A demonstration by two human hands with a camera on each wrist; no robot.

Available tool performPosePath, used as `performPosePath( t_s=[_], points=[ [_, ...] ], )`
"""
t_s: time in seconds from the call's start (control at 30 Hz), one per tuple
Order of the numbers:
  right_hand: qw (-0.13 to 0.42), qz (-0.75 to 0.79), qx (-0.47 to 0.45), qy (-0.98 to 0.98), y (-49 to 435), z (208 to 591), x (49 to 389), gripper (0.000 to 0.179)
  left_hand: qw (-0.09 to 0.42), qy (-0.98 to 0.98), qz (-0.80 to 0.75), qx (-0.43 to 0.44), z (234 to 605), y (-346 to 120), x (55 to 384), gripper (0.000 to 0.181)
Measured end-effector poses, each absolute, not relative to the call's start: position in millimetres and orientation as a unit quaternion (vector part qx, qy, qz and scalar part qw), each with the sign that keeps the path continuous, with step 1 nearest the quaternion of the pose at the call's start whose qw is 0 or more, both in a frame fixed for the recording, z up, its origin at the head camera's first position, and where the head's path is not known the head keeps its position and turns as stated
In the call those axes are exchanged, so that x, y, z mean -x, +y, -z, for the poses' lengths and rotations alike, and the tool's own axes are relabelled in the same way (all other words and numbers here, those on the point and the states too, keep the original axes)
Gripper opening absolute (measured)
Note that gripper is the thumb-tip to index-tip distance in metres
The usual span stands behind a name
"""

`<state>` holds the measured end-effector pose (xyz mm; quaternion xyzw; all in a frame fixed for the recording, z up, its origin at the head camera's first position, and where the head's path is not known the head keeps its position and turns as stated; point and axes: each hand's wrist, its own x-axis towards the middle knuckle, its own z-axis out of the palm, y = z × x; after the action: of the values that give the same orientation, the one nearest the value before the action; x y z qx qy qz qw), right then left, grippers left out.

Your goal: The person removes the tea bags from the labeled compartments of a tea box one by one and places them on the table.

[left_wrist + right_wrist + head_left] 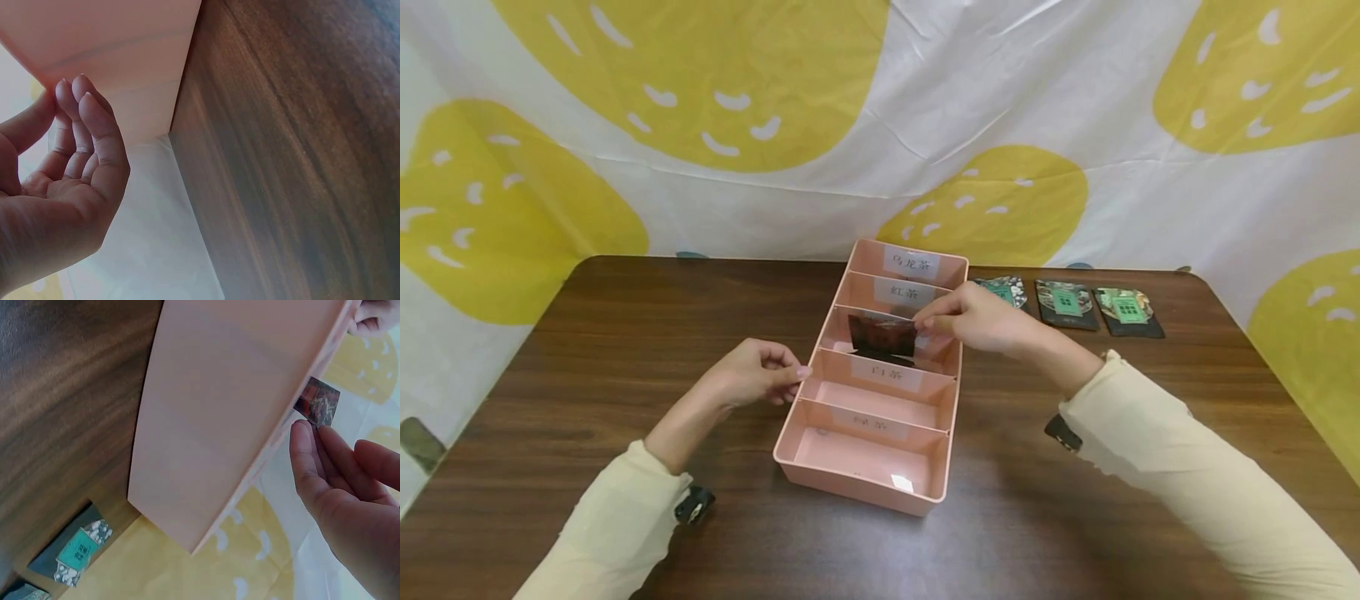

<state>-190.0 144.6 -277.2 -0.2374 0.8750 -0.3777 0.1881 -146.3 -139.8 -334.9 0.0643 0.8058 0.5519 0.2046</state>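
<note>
A long pink box (857, 483) with several divided compartments, bearing paper labels in Chinese characters, stands on the table. My left hand (760, 372) pinches its left rim between thumb and fingers; the left wrist view shows this hand (75, 169) against the outer wall. Over the middle compartment, my right hand (985, 319) holds a dark, reddish tea packet (883, 335) by its right side. In the right wrist view the packet (320, 403) rises above the rim at the fingertips of the right hand (344, 481). A dark shape shows beneath the packet, unclear.
To the right of the box lie three tea packets with green labels: one partly behind the right hand (1006, 288), a middle packet (1065, 303) and a right packet (1129, 311). A white cloth with yellow shapes (790, 200) hangs behind the brown table (685, 308).
</note>
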Motion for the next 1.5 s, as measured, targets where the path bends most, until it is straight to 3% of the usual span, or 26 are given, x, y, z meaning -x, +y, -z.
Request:
performPosePath(
  t_s=[0.73,1.5],
  points=[
    [0.182,0.408,0.179,0.877,169,225,186,0.027,0.202,0.802,-0.558,-0.066,337,-142,147,0.014],
    [0.144,0.442,0.130,0.876,203,202,185,0.030,0.206,0.803,-0.556,-0.064,335,-142,148,0.015]
  ],
)
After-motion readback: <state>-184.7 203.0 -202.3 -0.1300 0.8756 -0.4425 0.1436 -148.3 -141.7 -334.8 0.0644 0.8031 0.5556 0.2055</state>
